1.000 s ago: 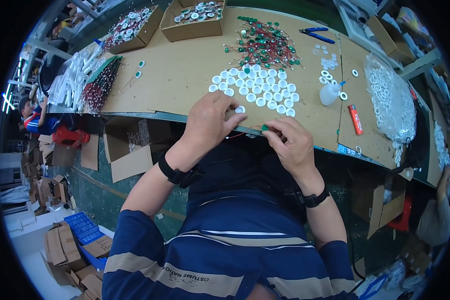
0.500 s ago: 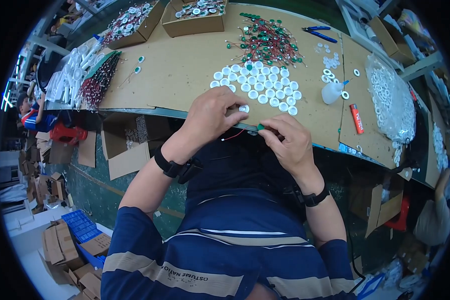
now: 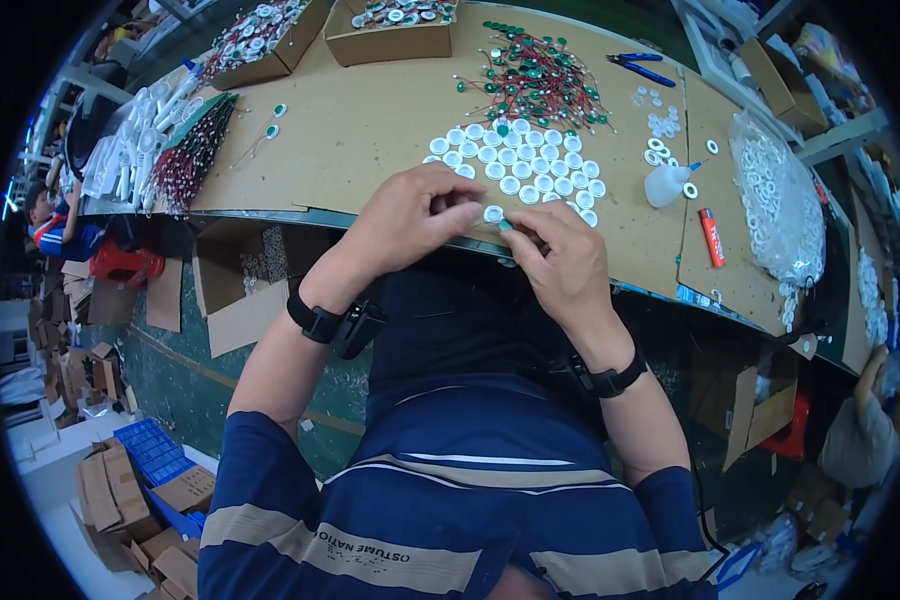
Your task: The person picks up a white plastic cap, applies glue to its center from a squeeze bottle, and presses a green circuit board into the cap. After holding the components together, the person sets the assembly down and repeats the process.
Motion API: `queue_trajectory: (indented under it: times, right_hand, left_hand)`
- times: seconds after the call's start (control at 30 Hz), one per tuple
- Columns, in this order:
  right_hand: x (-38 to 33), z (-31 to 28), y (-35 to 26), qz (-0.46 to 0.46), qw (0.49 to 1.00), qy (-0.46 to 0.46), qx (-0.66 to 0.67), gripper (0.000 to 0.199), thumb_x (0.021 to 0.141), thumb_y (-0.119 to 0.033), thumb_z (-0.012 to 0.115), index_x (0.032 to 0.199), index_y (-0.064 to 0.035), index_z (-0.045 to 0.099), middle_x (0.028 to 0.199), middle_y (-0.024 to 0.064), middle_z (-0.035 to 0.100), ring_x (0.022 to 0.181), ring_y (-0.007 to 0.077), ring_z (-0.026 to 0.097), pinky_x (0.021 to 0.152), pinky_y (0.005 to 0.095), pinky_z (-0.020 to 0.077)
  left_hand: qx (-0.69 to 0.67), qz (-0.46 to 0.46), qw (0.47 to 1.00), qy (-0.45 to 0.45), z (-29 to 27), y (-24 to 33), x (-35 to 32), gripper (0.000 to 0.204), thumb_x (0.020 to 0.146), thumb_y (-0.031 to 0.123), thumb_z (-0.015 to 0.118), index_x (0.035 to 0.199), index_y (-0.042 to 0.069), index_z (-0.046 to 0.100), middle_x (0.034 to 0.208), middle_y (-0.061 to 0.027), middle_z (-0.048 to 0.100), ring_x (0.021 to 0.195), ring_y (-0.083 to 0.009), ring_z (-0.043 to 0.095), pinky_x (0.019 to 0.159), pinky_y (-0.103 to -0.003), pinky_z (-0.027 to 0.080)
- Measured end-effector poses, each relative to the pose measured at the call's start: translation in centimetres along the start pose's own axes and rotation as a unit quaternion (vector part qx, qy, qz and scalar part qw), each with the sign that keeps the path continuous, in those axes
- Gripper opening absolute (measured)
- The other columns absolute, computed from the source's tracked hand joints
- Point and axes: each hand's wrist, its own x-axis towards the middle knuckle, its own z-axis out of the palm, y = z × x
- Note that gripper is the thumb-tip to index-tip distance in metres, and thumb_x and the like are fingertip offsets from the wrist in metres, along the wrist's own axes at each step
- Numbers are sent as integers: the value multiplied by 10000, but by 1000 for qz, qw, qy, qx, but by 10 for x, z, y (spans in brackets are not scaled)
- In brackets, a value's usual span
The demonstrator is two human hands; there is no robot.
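White disc (image 3: 493, 213) sits at the table edge, pinched by left hand (image 3: 410, 225); right hand (image 3: 560, 262) now presses a green part (image 3: 506, 225) against it, closer than before.

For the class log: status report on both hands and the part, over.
Left hand pinching small white disc. Right hand at disc with green-tipped piece. Disc cluster beyond, nothing blocking.

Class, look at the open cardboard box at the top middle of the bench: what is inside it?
The box holds a heap of small round white and green parts. Its bottom is covered by them.
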Motion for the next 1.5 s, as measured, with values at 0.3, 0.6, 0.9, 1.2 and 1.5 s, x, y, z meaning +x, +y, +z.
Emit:
queue_trajectory:
  times: [0.3, 0.6, 0.9, 1.2, 1.5]
  right_hand:
    - [12, 19, 0, 21, 996, 4, -92, 231, 961, -99, 852, 1187, -55, 869, 957, 122, 761, 852, 285, 742, 775, 399, 589]
    - [15, 16, -3, 34, 994, -20, -104, 201, 970, -123, 842, 1156, -56, 880, 951, 125, 762, 901, 314, 749, 808, 423, 585]
    - [15, 16, -5, 38, 995, -19, -86, 205, 968, -100, 839, 1161, -44, 879, 964, 130, 770, 903, 309, 750, 813, 416, 585]
    - [17, 16, -7, 41, 995, -27, -91, 207, 982, -82, 812, 1174, -42, 879, 974, 131, 770, 918, 310, 751, 821, 417, 585]
    - [17, 14, -4, 36, 995, -31, -86, 201, 1005, -61, 772, 1180, -36, 868, 1002, 134, 768, 937, 323, 752, 832, 421, 587]
  left_hand:
    - [121, 82, 988, 37, 14, 1, 1, 274, 921, 181, 841, 1166, 57, 843, 984, -121, 751, 924, -304, 744, 852, -420, 609]
    - [107, 57, 991, 62, 20, -7, 0, 199, 896, 144, 865, 1070, 51, 841, 931, -113, 748, 904, -304, 745, 844, -417, 611]
    - [106, 65, 990, 73, 21, -8, -1, 165, 898, 136, 867, 1034, 49, 839, 927, -112, 749, 917, -305, 743, 840, -420, 604]
    - [101, 66, 989, 89, 26, -10, -1, 136, 907, 144, 872, 1009, 59, 843, 913, -105, 743, 919, -313, 734, 830, -426, 589]
    - [97, 64, 989, 96, 26, -9, -2, 137, 895, 152, 895, 993, 70, 846, 906, -98, 737, 932, -314, 725, 839, -434, 583]
